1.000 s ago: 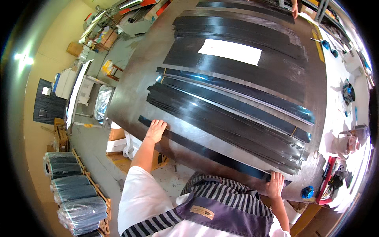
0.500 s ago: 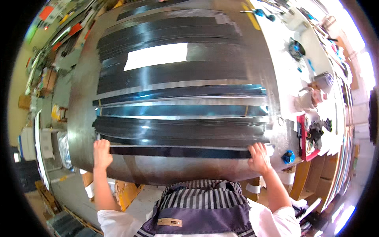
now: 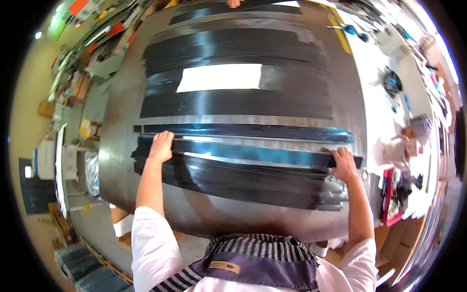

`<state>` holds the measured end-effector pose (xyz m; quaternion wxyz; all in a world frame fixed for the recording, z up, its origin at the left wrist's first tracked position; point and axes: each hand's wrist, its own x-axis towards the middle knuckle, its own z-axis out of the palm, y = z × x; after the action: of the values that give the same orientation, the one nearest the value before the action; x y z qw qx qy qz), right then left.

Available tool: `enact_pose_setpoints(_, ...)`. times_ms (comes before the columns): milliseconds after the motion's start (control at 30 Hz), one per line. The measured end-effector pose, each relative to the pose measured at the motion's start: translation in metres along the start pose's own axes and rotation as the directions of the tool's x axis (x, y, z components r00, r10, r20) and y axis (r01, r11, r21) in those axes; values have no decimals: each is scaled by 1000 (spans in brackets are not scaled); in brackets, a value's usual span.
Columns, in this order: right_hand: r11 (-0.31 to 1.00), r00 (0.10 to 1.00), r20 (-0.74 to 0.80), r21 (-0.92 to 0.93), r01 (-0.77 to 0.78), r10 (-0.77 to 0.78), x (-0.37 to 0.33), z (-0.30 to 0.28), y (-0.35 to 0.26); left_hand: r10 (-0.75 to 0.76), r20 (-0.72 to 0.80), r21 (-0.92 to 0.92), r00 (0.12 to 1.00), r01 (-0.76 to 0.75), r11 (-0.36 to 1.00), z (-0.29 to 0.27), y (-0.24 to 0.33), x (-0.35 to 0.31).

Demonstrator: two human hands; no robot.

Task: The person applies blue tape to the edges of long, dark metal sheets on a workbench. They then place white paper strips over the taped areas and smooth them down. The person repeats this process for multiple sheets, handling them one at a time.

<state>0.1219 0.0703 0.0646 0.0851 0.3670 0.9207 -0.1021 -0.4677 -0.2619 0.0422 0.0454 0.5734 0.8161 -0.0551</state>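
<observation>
A long, thin black strip (image 3: 253, 153) with a bluish sheen stretches between my two hands, slanting slightly down to the right. My left hand (image 3: 162, 146) is closed around its left end. Near the other end, my right hand (image 3: 344, 164) grips it, and a short dark piece sticks out past the fingers. Below the strip lies a stack of matte black strips (image 3: 253, 184), partly hidden by it and crossed by a shadow. Just beyond rests another glossy dark strip (image 3: 238, 130), with a narrow yellowish band near its left end.
The metal table (image 3: 121, 107) carries wide rows of black strips (image 3: 233, 48) and a white sheet (image 3: 221, 78). A co-worker's hand (image 3: 234, 3) shows at the far edge. On the right are a white side surface (image 3: 372, 92), a black-and-blue round item (image 3: 392, 82) and a red tray (image 3: 387, 194).
Both hands have moved away from the near table edge, carrying the strip over the stack. The view has shifted, and a co-worker's hand has appeared at the far edge.
</observation>
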Motion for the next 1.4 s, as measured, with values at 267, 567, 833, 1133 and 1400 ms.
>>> enact_pose_setpoints(267, 1000, 1000, 17, -10, 12, -11, -9, 19, 8, 63, -140, 37, 988, -58, 998, -3, -10, -18)
enact_pose_setpoints(567, 999, 999, 36, -54, 7, -5, 3, 14, 27, -4, -51, 64, 999, 7, 998, 13, -8, -4)
enact_pose_setpoints(833, 988, 994, -23, 109, -107, 110, 29, -33, -2, -1, 18, 99, 1000, -1, 995, 8, -9, -11)
enact_pose_setpoints(1133, 1000, 982, 189, 8, -25, 23, 103, -19, 10, -134, -211, -281, 968, 71, 957, -47, 16, 51)
enact_pose_setpoints(1400, 998, 902, 430, 28, -56, 38, 95, -18, 8, -35, 8, -226, 999, 36, 973, 13, 44, 87)
